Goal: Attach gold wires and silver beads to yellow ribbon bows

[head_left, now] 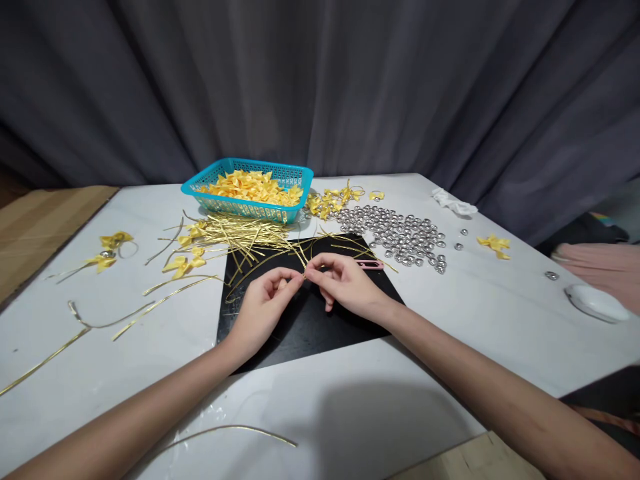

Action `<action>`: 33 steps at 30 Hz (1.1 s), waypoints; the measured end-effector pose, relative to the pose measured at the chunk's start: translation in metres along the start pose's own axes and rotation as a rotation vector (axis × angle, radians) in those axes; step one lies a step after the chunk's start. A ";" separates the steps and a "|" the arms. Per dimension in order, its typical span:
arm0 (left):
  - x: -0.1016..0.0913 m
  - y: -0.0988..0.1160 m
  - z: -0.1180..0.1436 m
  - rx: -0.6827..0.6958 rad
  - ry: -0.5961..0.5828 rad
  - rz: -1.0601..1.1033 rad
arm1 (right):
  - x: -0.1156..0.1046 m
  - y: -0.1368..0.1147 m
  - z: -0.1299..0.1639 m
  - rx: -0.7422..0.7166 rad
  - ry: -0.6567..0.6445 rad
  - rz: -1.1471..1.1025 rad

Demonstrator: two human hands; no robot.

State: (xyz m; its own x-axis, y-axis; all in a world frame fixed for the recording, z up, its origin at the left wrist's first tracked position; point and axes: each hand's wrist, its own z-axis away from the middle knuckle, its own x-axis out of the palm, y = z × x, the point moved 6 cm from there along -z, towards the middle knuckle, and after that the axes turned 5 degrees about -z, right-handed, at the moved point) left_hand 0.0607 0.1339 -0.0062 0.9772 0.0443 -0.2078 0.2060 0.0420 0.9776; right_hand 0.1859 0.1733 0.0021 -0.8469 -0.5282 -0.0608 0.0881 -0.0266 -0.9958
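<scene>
Above the black mat (295, 337), my left hand (265, 303) and my right hand (350, 283) meet fingertip to fingertip. Both pinch a thin gold cord (301, 257), whose strands stick up between the fingers. The exact spot of the pinch is mostly covered by the fingertips. Just behind the hands lies a pile of gold cords (245, 233), some reaching onto the mat. A pink-handled cutter (369, 265) lies partly behind my right hand.
A blue basket (193, 188) of yellow ribbon bows (250, 187) stands at the back. Silver beads (400, 233) spread to the right. Yellow bows with cords (107, 257) lie left; a white dish (595, 303) sits near the right edge. A loose cord (240, 427) lies in front.
</scene>
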 end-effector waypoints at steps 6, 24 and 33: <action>0.002 -0.001 0.000 0.003 -0.045 0.012 | 0.000 -0.005 0.002 -0.015 -0.019 0.142; 0.000 -0.002 0.001 -0.022 -0.019 -0.008 | 0.001 -0.001 -0.001 0.010 -0.034 0.100; 0.000 -0.001 0.001 -0.046 -0.016 0.007 | -0.004 -0.005 0.000 -0.020 0.014 0.086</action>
State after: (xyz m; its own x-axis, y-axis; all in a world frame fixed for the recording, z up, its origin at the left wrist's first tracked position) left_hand 0.0602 0.1328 -0.0074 0.9793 0.0286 -0.2003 0.1971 0.0876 0.9765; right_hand 0.1889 0.1752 0.0074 -0.8437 -0.5162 -0.1473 0.1508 0.0355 -0.9879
